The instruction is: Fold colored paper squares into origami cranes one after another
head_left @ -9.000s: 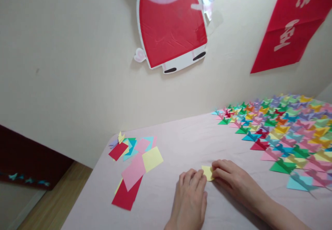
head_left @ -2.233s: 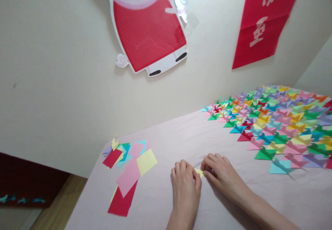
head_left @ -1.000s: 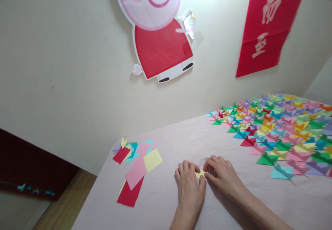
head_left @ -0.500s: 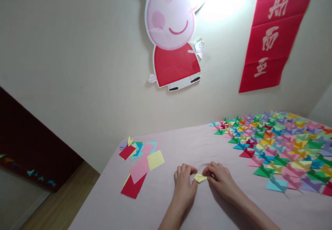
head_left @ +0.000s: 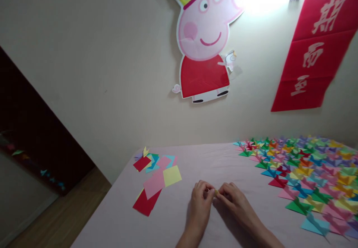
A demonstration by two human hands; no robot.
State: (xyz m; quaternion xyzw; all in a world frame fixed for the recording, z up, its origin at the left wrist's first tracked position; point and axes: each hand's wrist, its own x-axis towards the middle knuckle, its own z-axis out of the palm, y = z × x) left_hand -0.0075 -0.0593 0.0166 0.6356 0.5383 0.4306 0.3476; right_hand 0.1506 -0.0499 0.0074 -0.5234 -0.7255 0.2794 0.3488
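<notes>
Between my two hands is a small piece of folded yellow paper, mostly hidden by my fingers. My left hand pinches its left side, thumb and forefinger meeting near the middle. From the right, my right hand pinches the other side with its fingers curled. The fingertips of both hands almost touch. Both hands are low over the pale pink tabletop, close to its surface.
Left of my hands lie loose paper squares: yellow, pink and red. A small folded yellow paper piece stands behind them. Rows of colourful paper cranes cover the right side. A wall rises behind the table.
The yellow paper was flat and visible between my fingertips; now my hands have closed together over it and hide most of it. The camera view has shifted and tilted slightly.
</notes>
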